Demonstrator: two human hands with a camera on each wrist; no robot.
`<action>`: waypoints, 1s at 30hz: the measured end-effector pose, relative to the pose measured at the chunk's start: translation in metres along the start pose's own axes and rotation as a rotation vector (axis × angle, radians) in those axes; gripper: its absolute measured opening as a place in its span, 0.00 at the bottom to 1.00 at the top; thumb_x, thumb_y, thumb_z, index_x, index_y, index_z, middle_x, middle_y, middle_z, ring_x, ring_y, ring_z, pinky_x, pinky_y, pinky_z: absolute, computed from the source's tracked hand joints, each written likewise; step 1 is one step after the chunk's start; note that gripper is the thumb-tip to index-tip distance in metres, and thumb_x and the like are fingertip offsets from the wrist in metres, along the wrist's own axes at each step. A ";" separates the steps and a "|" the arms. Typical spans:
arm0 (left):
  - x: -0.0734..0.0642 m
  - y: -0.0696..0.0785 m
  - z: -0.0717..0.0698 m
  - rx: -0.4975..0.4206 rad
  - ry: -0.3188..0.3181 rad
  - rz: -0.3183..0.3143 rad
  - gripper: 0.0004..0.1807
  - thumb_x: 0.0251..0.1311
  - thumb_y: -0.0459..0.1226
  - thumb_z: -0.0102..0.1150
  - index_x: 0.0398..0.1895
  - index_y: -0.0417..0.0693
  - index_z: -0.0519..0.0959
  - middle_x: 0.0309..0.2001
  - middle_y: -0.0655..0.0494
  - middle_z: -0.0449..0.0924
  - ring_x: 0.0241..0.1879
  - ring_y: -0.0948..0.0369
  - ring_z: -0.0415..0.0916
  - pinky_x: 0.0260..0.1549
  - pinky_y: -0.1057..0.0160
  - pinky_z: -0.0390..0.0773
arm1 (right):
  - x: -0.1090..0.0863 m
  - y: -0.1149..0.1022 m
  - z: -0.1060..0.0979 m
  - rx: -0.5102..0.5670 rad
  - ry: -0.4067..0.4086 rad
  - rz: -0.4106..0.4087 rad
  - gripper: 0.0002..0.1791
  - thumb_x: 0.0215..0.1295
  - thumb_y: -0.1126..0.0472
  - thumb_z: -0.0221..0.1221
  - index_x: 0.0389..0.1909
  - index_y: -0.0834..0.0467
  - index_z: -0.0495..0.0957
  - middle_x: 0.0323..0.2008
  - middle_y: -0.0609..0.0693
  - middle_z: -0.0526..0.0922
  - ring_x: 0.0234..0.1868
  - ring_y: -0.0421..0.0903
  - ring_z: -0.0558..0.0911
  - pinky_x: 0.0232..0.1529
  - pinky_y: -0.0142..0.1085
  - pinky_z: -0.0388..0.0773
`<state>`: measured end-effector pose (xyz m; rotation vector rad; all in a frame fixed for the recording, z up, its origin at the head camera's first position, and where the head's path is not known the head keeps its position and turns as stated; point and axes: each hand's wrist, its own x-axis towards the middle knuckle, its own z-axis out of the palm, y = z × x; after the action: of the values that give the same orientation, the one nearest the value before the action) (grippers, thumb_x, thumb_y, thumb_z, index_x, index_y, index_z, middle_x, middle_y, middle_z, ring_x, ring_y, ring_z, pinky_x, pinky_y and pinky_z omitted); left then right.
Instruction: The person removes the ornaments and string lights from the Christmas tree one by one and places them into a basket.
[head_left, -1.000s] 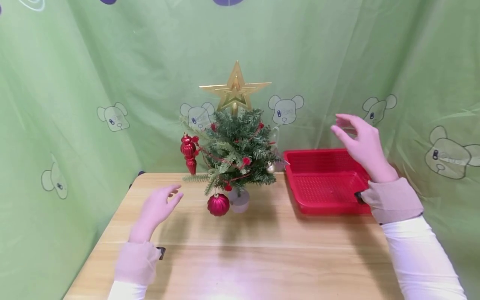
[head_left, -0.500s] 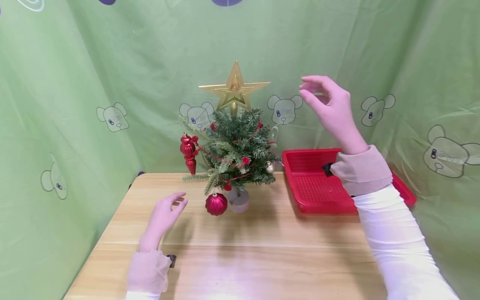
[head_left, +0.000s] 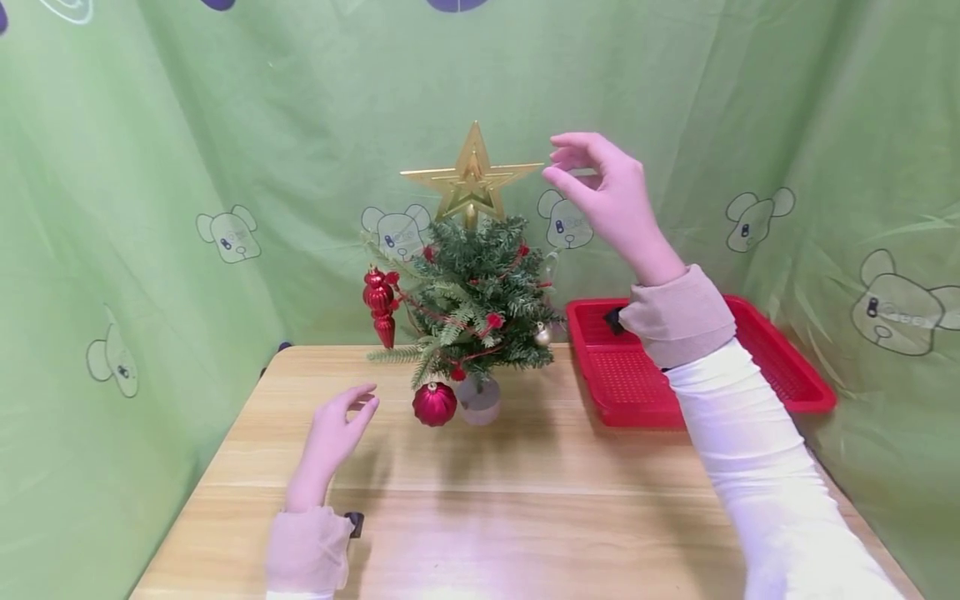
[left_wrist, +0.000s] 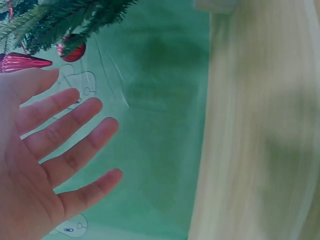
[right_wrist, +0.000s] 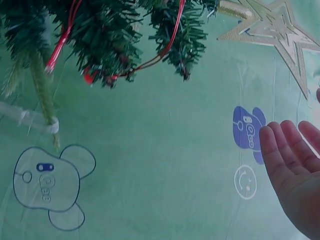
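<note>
A small green Christmas tree [head_left: 480, 300] stands near the table's back edge, topped by a gold star [head_left: 474, 179]. My right hand [head_left: 607, 192] is raised beside the star's right point, fingers loosely bent and nothing in them. Whether its fingertips touch that point I cannot tell. In the right wrist view, part of the star [right_wrist: 277, 30] shows above the hand [right_wrist: 295, 180]. Low on the tree hangs a magenta ribbed bauble [head_left: 434, 404]. To its left, my left hand [head_left: 333, 433] hovers over the table with relaxed fingers, holding nothing; the left wrist view shows its fingers [left_wrist: 80, 155] spread.
A red plastic basket [head_left: 615, 408] sits at the table's back right, partly behind my right forearm. A red finial-shaped ornament [head_left: 378, 304] and a small pale bauble [head_left: 542, 334] hang on the tree. Green printed cloth [head_left: 315, 125] surrounds the wooden table [head_left: 480, 517].
My right hand has moved left and up, from above the basket to beside the star. My left hand has shifted slightly to the right. The tree and basket stay in place.
</note>
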<state>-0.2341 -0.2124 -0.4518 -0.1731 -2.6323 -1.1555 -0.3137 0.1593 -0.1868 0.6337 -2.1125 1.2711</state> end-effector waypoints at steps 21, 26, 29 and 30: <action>0.067 0.089 -0.075 -0.273 0.437 0.177 0.23 0.70 0.47 0.50 0.61 0.44 0.74 0.56 0.46 0.80 0.58 0.53 0.75 0.62 0.52 0.74 | 0.005 -0.012 0.019 -0.023 -0.021 -0.014 0.17 0.67 0.60 0.60 0.54 0.60 0.78 0.47 0.57 0.84 0.42 0.31 0.80 0.51 0.29 0.81; 0.090 0.115 -0.082 -0.341 0.420 0.212 0.23 0.69 0.47 0.51 0.62 0.45 0.72 0.56 0.46 0.79 0.59 0.54 0.74 0.63 0.56 0.74 | 0.005 -0.011 0.020 -0.027 -0.029 -0.025 0.16 0.67 0.60 0.60 0.53 0.60 0.79 0.47 0.56 0.84 0.42 0.31 0.80 0.49 0.28 0.81; 0.102 0.125 -0.083 -0.379 0.413 0.212 0.23 0.68 0.48 0.53 0.62 0.47 0.73 0.55 0.47 0.79 0.57 0.57 0.74 0.62 0.60 0.74 | 0.005 -0.011 0.021 -0.033 -0.034 -0.031 0.15 0.67 0.60 0.60 0.52 0.61 0.80 0.48 0.56 0.84 0.42 0.31 0.80 0.49 0.27 0.81; 0.105 0.128 -0.082 -0.390 0.411 0.211 0.23 0.68 0.49 0.53 0.61 0.48 0.73 0.54 0.47 0.79 0.55 0.59 0.75 0.61 0.61 0.75 | 0.005 -0.011 0.021 -0.036 -0.035 -0.032 0.15 0.67 0.60 0.60 0.52 0.61 0.80 0.48 0.56 0.84 0.41 0.31 0.80 0.49 0.27 0.81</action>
<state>-0.2922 -0.1863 -0.2783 -0.2497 -1.9697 -1.4394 -0.3153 0.1350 -0.1845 0.6759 -2.1406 1.2108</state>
